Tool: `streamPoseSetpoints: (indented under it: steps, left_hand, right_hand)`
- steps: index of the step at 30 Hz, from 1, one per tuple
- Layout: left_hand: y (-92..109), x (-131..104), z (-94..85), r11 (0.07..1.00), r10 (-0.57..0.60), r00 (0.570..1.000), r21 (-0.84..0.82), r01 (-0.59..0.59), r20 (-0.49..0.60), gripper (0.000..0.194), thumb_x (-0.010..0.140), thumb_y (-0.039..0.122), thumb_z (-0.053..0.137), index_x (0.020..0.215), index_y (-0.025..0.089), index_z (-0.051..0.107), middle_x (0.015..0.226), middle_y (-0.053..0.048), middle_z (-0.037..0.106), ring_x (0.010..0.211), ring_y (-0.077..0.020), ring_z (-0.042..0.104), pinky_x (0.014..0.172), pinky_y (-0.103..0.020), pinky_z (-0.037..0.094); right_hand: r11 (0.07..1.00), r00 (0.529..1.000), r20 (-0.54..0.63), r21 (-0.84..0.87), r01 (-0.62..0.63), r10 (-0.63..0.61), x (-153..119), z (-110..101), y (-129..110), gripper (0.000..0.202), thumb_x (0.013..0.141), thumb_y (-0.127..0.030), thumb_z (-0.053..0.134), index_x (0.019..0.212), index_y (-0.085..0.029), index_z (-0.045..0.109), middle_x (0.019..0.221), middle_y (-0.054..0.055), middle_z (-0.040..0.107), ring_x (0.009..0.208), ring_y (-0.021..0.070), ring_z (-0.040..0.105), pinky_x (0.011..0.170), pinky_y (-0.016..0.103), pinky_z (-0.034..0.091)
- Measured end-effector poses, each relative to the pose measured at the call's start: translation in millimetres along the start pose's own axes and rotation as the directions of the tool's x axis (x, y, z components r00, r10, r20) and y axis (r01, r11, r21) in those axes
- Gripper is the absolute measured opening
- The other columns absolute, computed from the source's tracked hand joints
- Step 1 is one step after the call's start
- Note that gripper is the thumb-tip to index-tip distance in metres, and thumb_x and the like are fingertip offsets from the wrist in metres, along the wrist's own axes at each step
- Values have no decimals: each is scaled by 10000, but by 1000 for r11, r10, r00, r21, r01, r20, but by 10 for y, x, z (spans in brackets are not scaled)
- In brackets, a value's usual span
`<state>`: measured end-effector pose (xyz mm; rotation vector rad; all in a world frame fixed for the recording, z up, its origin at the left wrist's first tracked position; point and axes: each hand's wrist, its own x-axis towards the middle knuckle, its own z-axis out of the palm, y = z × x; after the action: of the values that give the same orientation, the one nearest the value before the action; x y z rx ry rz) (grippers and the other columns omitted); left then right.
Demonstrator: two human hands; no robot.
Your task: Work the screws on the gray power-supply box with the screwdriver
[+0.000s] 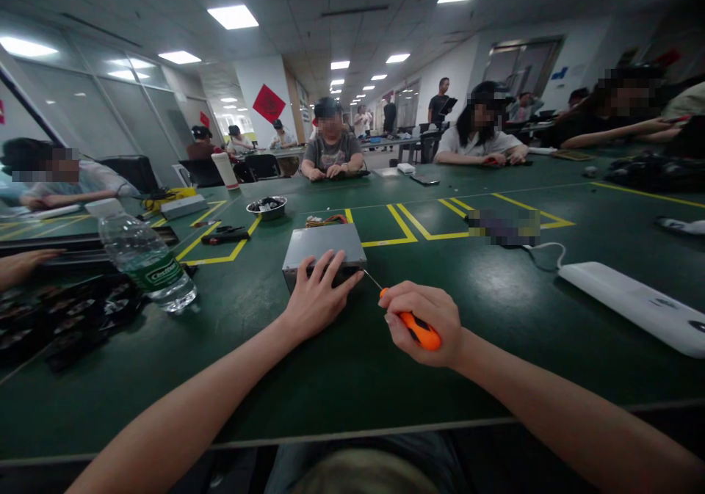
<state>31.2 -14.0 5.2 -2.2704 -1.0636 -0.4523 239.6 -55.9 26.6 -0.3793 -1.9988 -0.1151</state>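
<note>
The green counter (330,398) stretches across the view. On it, at its middle, sits a grey metal power supply unit (316,238); take that as the centre of the clock, with twelve pointing away from the worker. A long white device (628,304) lies well apart at about three to four o'clock, and a plastic water bottle (151,266) stands tilted in view at nine. The left hand (316,299), at six o'clock, rests on the unit's near side and top edge, fingers apart. The right hand (427,318), at four, is wrapped firmly around an orange-and-black screwdriver (421,330), whose thin shaft reaches the unit's near right corner beside the left thumb. Coloured wires (327,220) show at twelve.

The step in hand appears to be driver work at that corner; whether the tip is seated cannot be told. The next move likely calls for aligning the tip, bracing the casing and turning the handle.
</note>
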Motion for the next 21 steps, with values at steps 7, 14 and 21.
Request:
streamPoseSetpoints:
  steps: [7,14,21]
  left_hand:
    - [-85,-1,51,998,15,1000,-62,-16,-11,481,835,216,492,1297,340,434,1411,-118,353,1289,-311,323,978,-518,275]
    - [-248,-86,116,980,91,991,-168,-106,-98,431,841,137,424,1265,205,459,1410,-137,358,1307,-249,317,1022,-439,291]
    - [-321,-94,56,986,-113,979,-144,88,-172,496,862,207,423,1347,154,331,1393,-115,402,1292,-221,352,1068,-421,249]
  right_hand:
    - [999,1000,-15,-36,-17,16,-11,3,37,102,748,-120,528,811,-189,488,752,30,591,650,117,572,567,244,485]
    - [996,998,16,-60,61,-60,-31,46,12,109,739,-132,533,825,-187,495,790,38,611,675,116,585,588,239,493]
    - [994,987,127,-34,108,-103,-37,176,-31,59,755,-158,530,791,-181,489,775,34,623,656,107,590,576,221,478]
